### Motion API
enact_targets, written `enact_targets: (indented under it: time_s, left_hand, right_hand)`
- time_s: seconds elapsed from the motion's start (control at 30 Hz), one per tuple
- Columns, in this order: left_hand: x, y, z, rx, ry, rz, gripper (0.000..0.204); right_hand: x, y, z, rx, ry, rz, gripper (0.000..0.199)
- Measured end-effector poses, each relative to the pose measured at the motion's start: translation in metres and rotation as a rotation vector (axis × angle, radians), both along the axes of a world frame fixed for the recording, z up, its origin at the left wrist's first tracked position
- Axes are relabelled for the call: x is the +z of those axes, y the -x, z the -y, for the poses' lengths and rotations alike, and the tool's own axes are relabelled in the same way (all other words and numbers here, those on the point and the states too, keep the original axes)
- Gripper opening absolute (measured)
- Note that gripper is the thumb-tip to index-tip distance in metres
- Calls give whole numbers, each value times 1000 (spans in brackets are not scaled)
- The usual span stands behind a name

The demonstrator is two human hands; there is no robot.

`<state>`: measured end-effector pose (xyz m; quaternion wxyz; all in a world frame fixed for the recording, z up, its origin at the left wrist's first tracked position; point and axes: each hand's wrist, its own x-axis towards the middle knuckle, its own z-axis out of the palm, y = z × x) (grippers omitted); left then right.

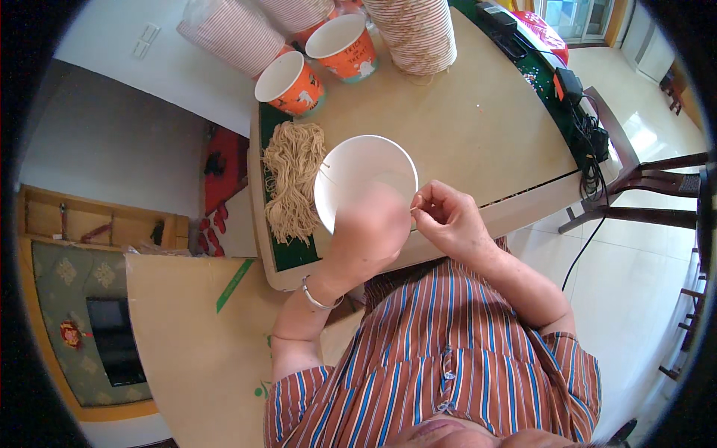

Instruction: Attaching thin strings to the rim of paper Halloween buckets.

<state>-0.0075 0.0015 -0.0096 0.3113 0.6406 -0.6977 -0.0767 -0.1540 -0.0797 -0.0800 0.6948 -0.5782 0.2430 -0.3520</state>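
A round paper tub (366, 158) with a white inside stands at the table's near edge, its mouth facing up toward me. My left hand (373, 228) lies over its near side; a blur covers the fingers, so their grip is hidden. At the tub's right rim, my right hand (454, 224) is closed, thumb and forefinger pinched together. What is between those fingertips is too small to make out. Left of the tub lies a bundle of beige string (293, 179), and a thin strand shows at the tub's left rim.
Two orange printed tubs (291, 88) (347, 51) stand at the far left, before stacked tubs (231, 37). A tall stack with string ends (414, 33) rises at the back. Black adapters and cables (590, 142) line the right edge, near a dark wooden chair (665, 187).
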Motion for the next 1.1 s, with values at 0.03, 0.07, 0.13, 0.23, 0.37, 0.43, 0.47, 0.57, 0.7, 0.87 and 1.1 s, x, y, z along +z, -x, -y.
enact_targets:
  time_s: [0.03,0.07,0.13,0.23,0.37,0.43,0.47,0.57,0.7,0.87,1.1]
  left_hand:
    - [0,0,0,14,1,3,10]
    - [-1,0,-1,27,1,6,10]
    - [-2,0,0,23,16,10,10]
    - [-3,-1,-4,31,6,-2,10]
    - [-2,0,-3,35,29,8,10]
    - [-3,0,-4,41,31,3,10]
    - [-3,1,-4,47,30,-3,9]
    - [-5,0,-4,45,27,2,9]
    - [-5,1,-4,48,29,9,9]
    - [-9,0,-5,62,10,11,10]
    - [13,-4,-11,66,-21,-79,7]
  right_hand:
    - [3,2,0,-13,20,-27,8]
    - [6,3,0,-26,39,-53,8]
    - [9,5,-1,-32,43,-57,9]
    - [6,7,0,2,78,-84,6]
    - [14,10,-2,21,130,-112,5]
    - [11,11,-1,31,140,-132,5]
    - [11,12,-1,40,147,-154,6]
    - [13,13,-2,9,220,-147,7]
    - [11,12,-4,-22,270,-149,8]
    - [9,10,-6,-71,203,-131,12]
    - [7,12,-5,-45,113,-90,9]
